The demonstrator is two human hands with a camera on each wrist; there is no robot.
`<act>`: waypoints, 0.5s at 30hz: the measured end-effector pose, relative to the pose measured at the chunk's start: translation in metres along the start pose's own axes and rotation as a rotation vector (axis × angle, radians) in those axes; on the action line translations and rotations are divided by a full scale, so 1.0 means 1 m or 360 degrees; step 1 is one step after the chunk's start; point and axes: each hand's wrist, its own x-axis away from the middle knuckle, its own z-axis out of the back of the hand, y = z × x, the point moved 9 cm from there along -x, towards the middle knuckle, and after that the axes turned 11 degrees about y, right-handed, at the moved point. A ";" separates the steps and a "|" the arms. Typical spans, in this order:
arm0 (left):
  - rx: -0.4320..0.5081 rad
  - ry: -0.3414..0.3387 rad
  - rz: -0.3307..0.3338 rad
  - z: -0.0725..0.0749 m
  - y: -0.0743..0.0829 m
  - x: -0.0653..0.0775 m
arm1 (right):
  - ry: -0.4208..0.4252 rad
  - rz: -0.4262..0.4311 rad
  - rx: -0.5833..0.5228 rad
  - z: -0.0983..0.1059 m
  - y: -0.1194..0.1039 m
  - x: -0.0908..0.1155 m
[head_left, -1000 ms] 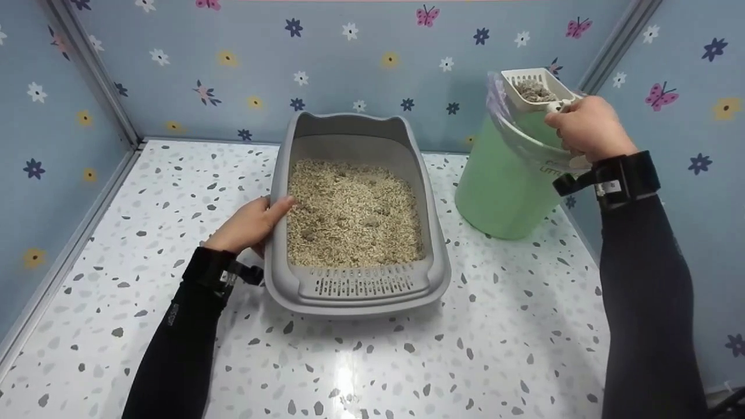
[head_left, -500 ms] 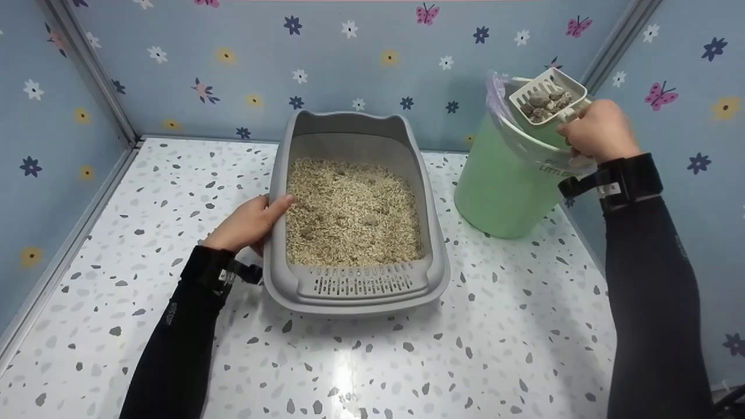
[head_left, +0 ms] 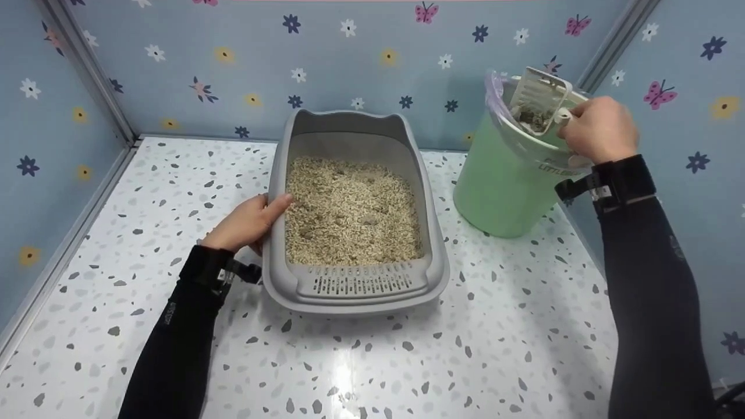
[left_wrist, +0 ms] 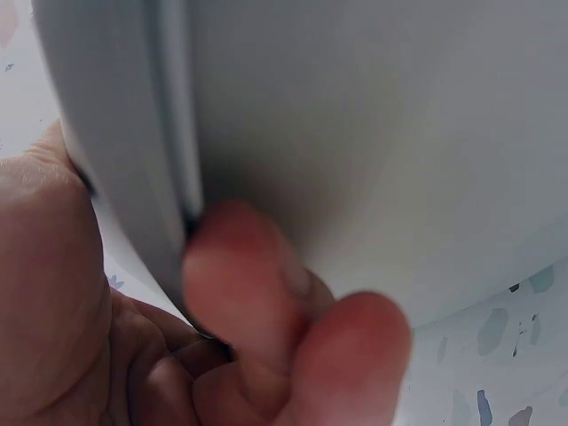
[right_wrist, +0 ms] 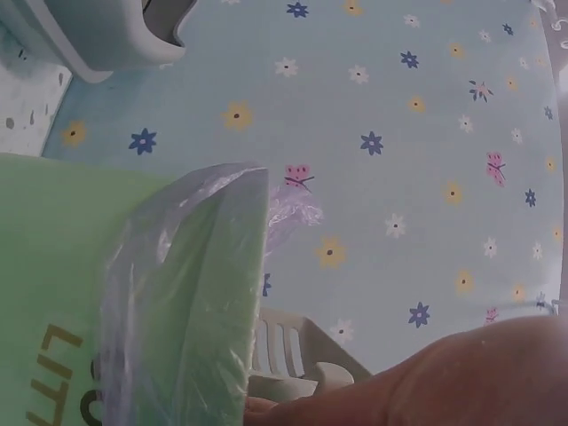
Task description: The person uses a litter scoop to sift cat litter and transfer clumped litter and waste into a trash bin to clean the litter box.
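My right hand (head_left: 602,129) grips the handle of a white slotted litter scoop (head_left: 538,96), which tilts steeply over the mouth of a green trash can (head_left: 500,180). Greyish clumps (head_left: 531,119) lie at the scoop's lower edge. In the right wrist view the scoop (right_wrist: 288,342) shows partly behind the can's rim. My left hand (head_left: 247,221) holds the left rim of a grey litter box (head_left: 273,256), thumb on top. Its fingers (left_wrist: 351,355) curl beneath the rim in the left wrist view. Pale pellet litter (head_left: 355,215) with a few darker lumps covers the box's bottom.
A thin purplish bag (head_left: 495,96) lines the can and folds over its rim. Box and can stand on a white speckled surface (head_left: 372,361). Blue flowered panels (head_left: 349,58) enclose the back and both sides, with the can close to the right corner.
The scoop has turned from nearly level to steeply tilted, and its clumps have slid toward the lower edge over the can. My left hand and the litter box stay in place.
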 end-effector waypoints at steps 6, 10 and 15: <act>0.0023 -0.0004 0.0005 0.001 0.001 0.000 | 0.0165 0.0040 0.0139 0.007 -0.003 0.000; 0.0029 -0.0010 0.0017 0.001 0.000 0.000 | 0.0325 0.0098 0.0217 0.013 -0.007 -0.001; 0.0021 -0.0008 0.0012 0.001 0.000 0.001 | 0.0375 0.0122 0.0271 0.015 -0.009 0.000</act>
